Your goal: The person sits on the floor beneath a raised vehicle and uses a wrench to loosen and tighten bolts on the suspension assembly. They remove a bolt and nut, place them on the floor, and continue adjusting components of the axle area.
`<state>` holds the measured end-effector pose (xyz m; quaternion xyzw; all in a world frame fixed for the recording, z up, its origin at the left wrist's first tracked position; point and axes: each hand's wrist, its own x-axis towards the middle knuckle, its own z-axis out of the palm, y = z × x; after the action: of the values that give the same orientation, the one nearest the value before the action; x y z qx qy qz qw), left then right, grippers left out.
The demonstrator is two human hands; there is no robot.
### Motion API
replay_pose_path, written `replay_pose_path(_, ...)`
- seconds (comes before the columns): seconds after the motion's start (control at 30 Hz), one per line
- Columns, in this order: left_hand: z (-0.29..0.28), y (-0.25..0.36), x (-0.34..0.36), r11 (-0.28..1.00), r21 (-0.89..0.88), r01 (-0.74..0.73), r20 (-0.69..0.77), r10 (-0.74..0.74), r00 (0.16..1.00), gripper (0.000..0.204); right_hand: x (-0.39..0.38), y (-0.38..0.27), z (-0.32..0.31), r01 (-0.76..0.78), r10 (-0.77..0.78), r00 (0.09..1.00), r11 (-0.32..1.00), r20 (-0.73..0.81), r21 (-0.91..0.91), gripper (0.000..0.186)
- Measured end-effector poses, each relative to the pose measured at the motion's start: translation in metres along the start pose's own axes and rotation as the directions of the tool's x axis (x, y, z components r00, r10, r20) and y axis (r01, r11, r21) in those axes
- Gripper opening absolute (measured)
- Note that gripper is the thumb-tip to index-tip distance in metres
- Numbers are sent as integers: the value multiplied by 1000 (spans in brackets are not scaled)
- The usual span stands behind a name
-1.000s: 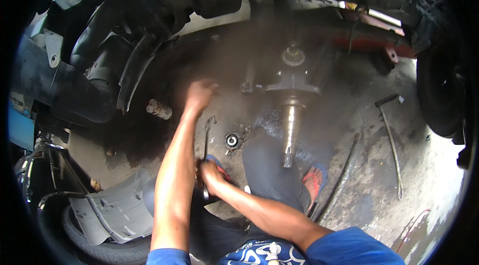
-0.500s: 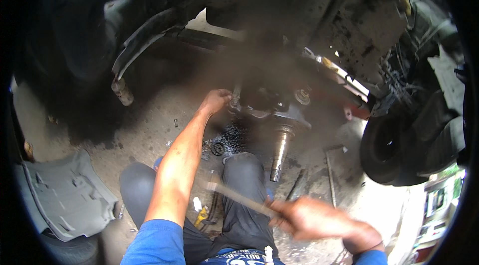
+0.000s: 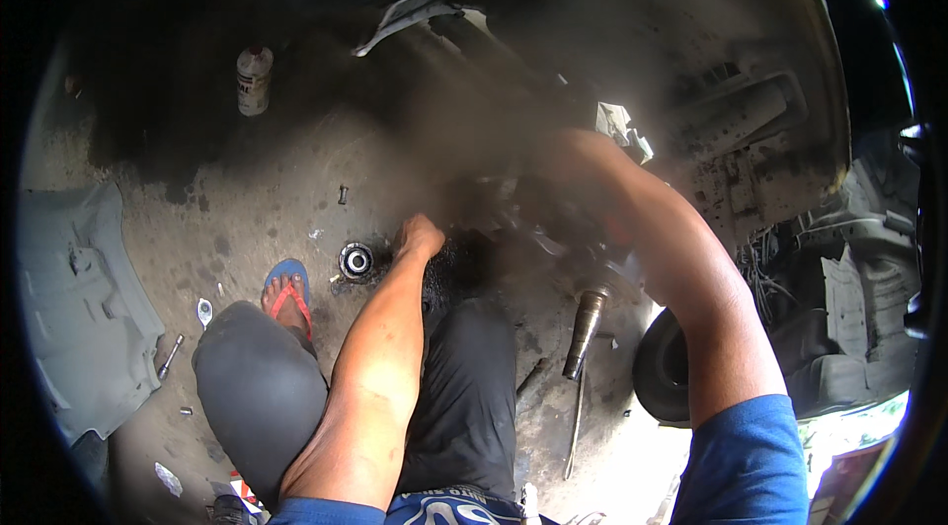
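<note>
My left hand (image 3: 422,237) is closed beside the dark wheel hub assembly under the vehicle. Its fingers curl away from view, and whatever they grip is hidden. My right arm stretches forward over the assembly, and my right hand (image 3: 583,152) is lost in a dark smear, so its fingers and any tool in it do not show. Below the right forearm, a bare metal spindle shaft (image 3: 585,332) points down toward me. A round ring-shaped part (image 3: 355,261), like a bearing or hub piece, lies on the floor left of my left hand.
A bottle (image 3: 253,85) stands on the far-left floor. A grey plastic panel (image 3: 84,313) lies at the left, near a ratchet-like tool (image 3: 171,357). One bolt (image 3: 343,194) and a thin metal rod (image 3: 576,426) are on the concrete. A tyre (image 3: 660,367) sits at the right.
My right hand has swung from low right, where it held a hammer-like tool, up and forward over the hub assembly. The view has shifted; that tool no longer shows.
</note>
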<state>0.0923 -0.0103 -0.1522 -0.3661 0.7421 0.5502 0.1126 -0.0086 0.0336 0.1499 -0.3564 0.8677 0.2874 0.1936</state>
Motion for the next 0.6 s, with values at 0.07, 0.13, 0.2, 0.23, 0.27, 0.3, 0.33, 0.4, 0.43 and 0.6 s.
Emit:
replay_pose_path(0.07,-9,15,-2,998,-56,18,24,-17,1000,33,29,-11,-1,24,19,978,979,210,-202,29)
replay_pose_path(0.13,-8,25,-6,993,-99,59,61,-53,997,38,41,-12,4,71,-2,973,954,231,-291,28)
replay_pose_path(0.2,0,29,-10,998,-58,15,49,-12,999,37,46,-11,8,119,-97,990,960,101,-253,28)
replay_pose_path(0.23,3,30,-10,999,-41,-7,30,8,1000,36,44,-10,11,152,-137,988,957,77,-246,28)
replay_pose_path(0.27,7,29,-11,1000,-30,5,38,-4,999,35,44,-10,12,196,-162,975,948,150,-251,28)
replay_pose_path(0.3,10,27,-11,999,-41,-7,47,8,999,35,41,-9,14,264,-236,961,934,141,-241,28)
replay_pose_path(0.33,11,26,-10,998,-50,-27,46,30,998,35,41,-9,15,240,-215,969,937,123,-253,28)
replay_pose_path(0.4,13,24,-9,997,-71,-35,50,39,998,36,39,-9,15,250,-279,957,932,-79,-263,27)
replay_pose_path(0.43,13,23,-8,996,-86,-24,50,28,998,35,40,-9,13,258,-299,948,923,-107,-285,27)
replay_pose_path(0.6,15,25,0,993,-110,-42,55,48,997,34,36,-8,-2,183,-165,981,964,104,-191,27)
